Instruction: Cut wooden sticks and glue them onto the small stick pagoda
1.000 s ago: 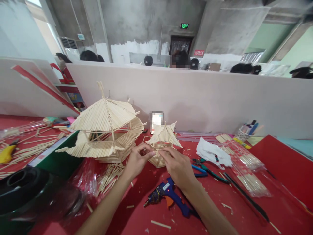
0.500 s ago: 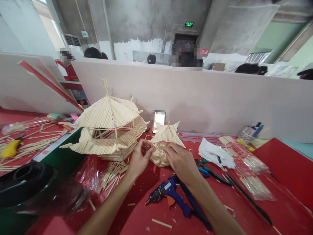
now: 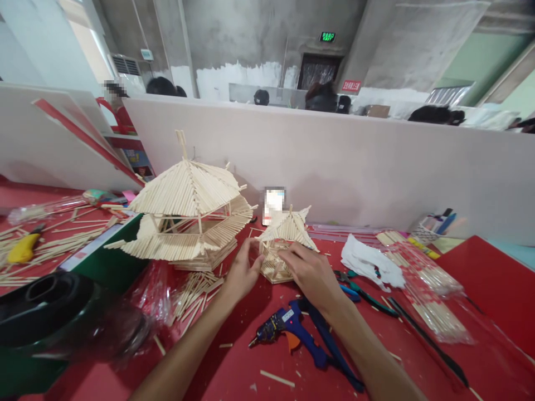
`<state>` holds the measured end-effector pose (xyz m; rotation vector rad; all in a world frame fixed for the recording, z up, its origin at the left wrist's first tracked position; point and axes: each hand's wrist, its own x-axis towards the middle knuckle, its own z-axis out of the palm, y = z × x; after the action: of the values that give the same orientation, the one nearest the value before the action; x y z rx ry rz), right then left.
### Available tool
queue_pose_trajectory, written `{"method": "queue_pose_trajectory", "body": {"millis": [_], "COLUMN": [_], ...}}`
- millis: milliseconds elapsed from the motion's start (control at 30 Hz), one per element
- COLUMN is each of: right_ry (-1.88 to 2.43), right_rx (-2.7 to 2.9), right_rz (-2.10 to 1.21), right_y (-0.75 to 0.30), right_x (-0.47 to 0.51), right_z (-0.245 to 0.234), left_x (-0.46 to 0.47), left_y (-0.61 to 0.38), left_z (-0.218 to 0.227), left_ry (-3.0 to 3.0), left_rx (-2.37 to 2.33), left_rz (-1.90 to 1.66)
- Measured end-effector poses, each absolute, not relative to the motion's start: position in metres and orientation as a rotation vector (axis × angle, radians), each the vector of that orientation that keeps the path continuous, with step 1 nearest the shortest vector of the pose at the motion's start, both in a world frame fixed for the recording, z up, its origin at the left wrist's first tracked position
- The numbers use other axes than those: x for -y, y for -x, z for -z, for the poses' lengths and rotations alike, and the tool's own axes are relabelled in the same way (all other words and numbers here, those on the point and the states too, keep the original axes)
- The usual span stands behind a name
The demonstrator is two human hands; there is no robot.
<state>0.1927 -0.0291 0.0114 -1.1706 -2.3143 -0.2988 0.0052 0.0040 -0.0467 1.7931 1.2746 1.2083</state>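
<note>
A small wooden-stick pavilion model [image 3: 288,227] stands on the red table in the head view, its open lower frame partly hidden by my fingers. My left hand [image 3: 244,266] curls round its left side, thumb toward the frame. From the right, my right hand [image 3: 307,270] reaches in with bent fingers pressed together at the front of the frame; whatever lies between the fingertips is too small to make out. A larger stick pavilion [image 3: 188,192] with two roof tiers stands to the left. Below my hands lies a blue glue gun [image 3: 288,328], a red light lit on it.
Loose sticks [image 3: 196,298] lie left of my arm, beside a dark container [image 3: 50,306]. Rightward are green-handled pliers [image 3: 368,298], a white cloth [image 3: 370,262] and bagged sticks [image 3: 434,306]. A phone [image 3: 273,206] leans before the pale partition [image 3: 376,172].
My left hand has closed in a little against the small pavilion's side. The right fingers stay at its front with barely any shift. The camera view has moved slightly.
</note>
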Motion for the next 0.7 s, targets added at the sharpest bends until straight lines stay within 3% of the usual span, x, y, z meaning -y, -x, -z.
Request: {"method": "queue_pose_trajectory", "body": {"millis": [700], "right_ry": [1.043], "right_rx": [2.309], "right_rz": [0.289], "right_y": [-0.1981], "right_x": [0.029], "right_z": [-0.0032], "left_x": [-0.0034], "left_y": [-0.0051], "left_z": [0.0486], "left_ry": [-1.838], "left_rx": [-1.264], "left_rz": [-1.239]}}
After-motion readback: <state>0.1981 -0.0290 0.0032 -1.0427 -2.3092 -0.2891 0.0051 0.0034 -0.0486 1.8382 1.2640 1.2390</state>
